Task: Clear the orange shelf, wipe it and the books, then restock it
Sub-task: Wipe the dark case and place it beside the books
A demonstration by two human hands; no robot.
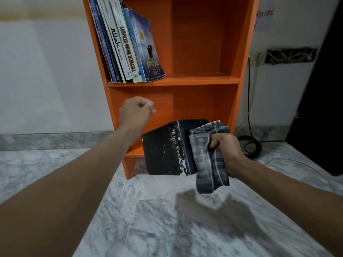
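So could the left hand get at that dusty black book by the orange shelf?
Probably yes: the left hand, curled and empty, hangs just above the dusty black book with nothing between them; the right hand holds a grey striped cloth at its other edge.

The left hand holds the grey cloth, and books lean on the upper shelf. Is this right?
Not quite: in the head view the right hand grips the grey cloth; the left hand is an empty fist. The books do lean on the upper shelf.
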